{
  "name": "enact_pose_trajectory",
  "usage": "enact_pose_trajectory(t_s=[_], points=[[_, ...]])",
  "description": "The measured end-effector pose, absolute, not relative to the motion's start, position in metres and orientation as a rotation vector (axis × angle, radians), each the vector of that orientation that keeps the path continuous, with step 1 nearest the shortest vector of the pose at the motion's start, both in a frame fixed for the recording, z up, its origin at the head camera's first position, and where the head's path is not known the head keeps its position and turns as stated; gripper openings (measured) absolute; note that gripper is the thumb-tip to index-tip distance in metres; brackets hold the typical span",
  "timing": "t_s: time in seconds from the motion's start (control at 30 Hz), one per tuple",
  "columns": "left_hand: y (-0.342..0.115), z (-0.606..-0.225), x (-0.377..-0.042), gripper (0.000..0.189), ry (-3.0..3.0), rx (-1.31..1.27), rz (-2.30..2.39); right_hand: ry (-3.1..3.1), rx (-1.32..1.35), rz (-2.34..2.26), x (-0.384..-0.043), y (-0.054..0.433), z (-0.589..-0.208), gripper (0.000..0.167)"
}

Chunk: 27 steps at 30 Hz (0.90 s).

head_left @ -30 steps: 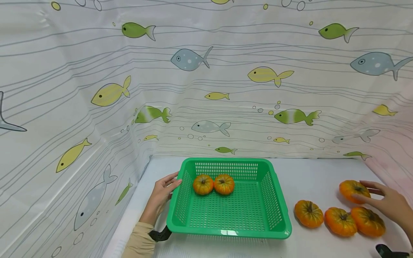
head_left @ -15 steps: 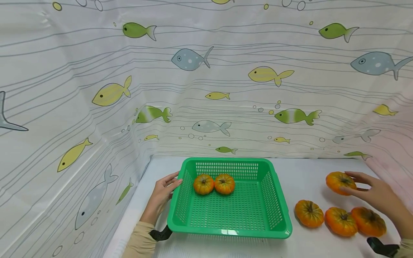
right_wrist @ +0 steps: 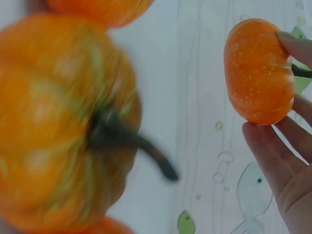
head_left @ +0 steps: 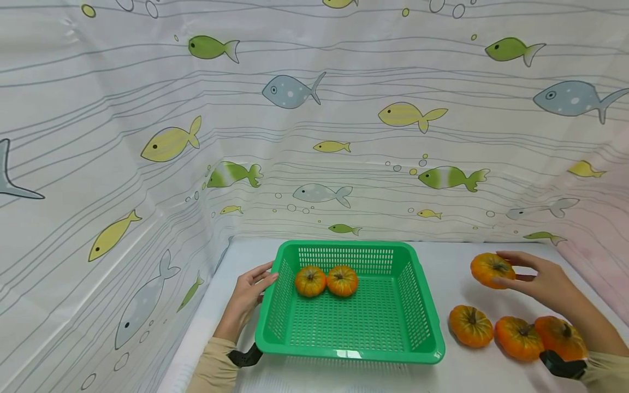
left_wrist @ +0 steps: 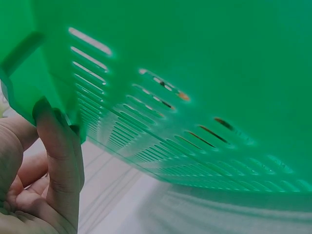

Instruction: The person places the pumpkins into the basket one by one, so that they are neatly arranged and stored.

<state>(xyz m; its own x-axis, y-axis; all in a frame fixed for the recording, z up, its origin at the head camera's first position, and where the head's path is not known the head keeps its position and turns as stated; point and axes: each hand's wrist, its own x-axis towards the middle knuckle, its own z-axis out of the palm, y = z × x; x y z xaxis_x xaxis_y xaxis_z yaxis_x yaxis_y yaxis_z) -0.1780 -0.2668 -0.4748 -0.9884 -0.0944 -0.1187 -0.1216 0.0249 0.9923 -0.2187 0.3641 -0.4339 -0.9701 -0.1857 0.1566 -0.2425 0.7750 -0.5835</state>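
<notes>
My right hand [head_left: 535,277] pinches a small orange pumpkin [head_left: 492,270] between thumb and fingers, raised over the table right of the basket. The right wrist view shows that same pumpkin [right_wrist: 259,72] from its side, its dark stem toward the palm. With thumb and fingers my left hand [head_left: 247,299] grips the left rim of a green plastic basket [head_left: 350,355]. In the left wrist view, fingers [left_wrist: 58,151] curl at the rim beside the slotted wall [left_wrist: 204,44]. Two pumpkins, one left [head_left: 310,281] and one right [head_left: 342,281], sit side by side at the basket's back left.
Three more pumpkins lie on the white table [head_left: 457,371] right of the basket: a near-left one [head_left: 470,326], a middle one [head_left: 519,338] and a right one [head_left: 557,334] partly behind the right wrist strap. A fish-print curtain [head_left: 368,164] encloses the back and sides.
My right hand has lifted the pumpkin from beside the others and carried it left toward the basket. The left hand and basket have stayed in place.
</notes>
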Motion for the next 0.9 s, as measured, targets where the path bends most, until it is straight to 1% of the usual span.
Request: enact_pose_trajectory(t_s=[0.47, 0.9], points=[[-0.266, -0.475, -0.178, 0.055, 2.237, -0.23, 2.17, -2.898, 0.508, 0.96, -0.225, 0.313, -0.407, 0.073], [-0.266, -0.475, -0.178, 0.054, 2.243, -0.238, 2.174, -2.847, 0.722, 1.012, -0.242, 0.265, -0.391, 0.067]])
